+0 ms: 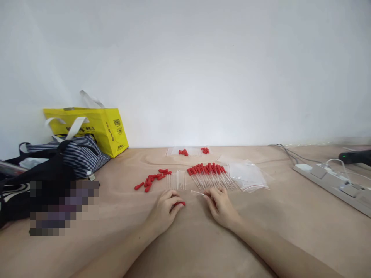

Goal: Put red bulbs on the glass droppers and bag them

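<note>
My left hand (167,210) is closed on a red rubber dropper bulb (181,203), whose end sticks out to the right past the fingertips. Opposite it, my right hand (222,204) pinches a thin clear glass tube (198,193) that points left toward the bulb; the two are apart. Beyond my left hand lie several loose red bulbs (149,180) and a row of clear tubes (176,180). Past my right hand, several droppers (211,173) with red bulbs on clear tubes lie side by side.
Clear plastic bags (249,175) lie right of the droppers. A bag with more red bulbs (183,152) rests by the wall. At left are a yellow bag (114,131), a striped bag (82,158) and a black bag (52,181). A power strip (333,185) with cables sits right.
</note>
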A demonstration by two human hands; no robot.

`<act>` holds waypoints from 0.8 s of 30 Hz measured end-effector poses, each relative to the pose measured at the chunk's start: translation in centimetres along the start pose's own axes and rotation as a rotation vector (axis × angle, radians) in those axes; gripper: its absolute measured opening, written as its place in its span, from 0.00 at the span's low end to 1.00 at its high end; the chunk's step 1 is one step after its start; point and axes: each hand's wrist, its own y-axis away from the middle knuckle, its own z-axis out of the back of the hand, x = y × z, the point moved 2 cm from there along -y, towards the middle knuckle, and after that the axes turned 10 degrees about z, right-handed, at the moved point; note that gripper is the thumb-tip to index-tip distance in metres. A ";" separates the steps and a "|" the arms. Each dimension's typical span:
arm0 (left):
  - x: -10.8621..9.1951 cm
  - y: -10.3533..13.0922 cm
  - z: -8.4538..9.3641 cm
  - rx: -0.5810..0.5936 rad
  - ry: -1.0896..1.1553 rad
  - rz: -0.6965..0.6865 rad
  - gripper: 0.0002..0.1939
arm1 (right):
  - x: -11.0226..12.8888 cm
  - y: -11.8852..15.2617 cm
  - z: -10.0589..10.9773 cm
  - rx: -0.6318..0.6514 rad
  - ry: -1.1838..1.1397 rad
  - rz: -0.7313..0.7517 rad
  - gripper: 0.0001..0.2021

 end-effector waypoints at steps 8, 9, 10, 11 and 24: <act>-0.6 -0.1 -0.1 -0.043 0.060 0.105 0.10 | 1.1 -0.1 -0.7 0.054 -0.042 0.082 0.16; -0.6 -0.1 -0.1 -0.048 0.076 0.112 0.10 | 1.3 -0.2 -0.7 0.060 -0.049 0.085 0.17; -0.7 -0.1 -0.1 -0.054 0.098 0.118 0.10 | 1.4 -0.2 -0.7 0.066 -0.056 0.089 0.17; -0.7 -0.2 -0.1 -0.061 0.124 0.123 0.10 | 1.5 -0.2 -0.6 0.069 -0.063 0.095 0.17; -0.7 0.1 -0.3 -0.042 0.156 0.108 0.11 | 1.7 -0.4 -0.1 0.148 -0.011 0.126 0.18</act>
